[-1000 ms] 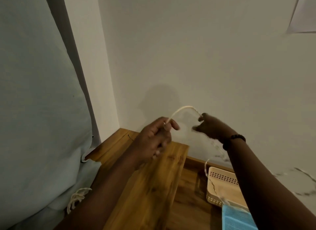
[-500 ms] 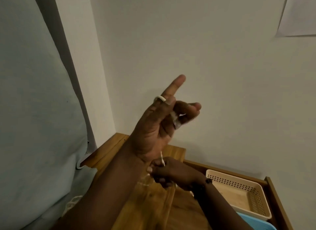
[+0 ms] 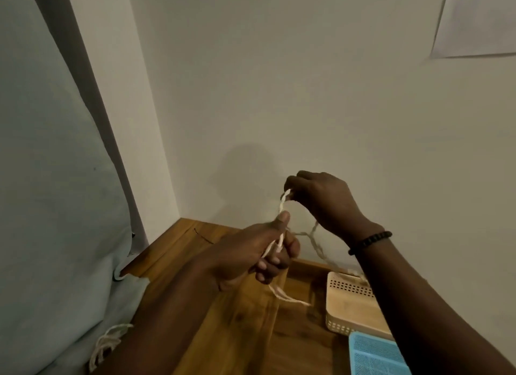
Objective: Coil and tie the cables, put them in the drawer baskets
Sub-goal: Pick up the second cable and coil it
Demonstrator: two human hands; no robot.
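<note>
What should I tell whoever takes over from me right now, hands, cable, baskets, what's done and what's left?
Left hand: grips the white cable in its curled fingers, loose ends hanging below the fist.
Right hand: pinches the same cable just above, a short stretch running between the hands.
The rest of the cable trails down toward the beige basket in the open drawer; the blue basket sits nearer.
Another white cord lies on the light blue fabric, lower left.
Done: this cable is in hand, coiling apparently begun.
Left: finish the coil, tie it, put it in a basket. No coiled cable shows in the visible parts of either basket.
</note>
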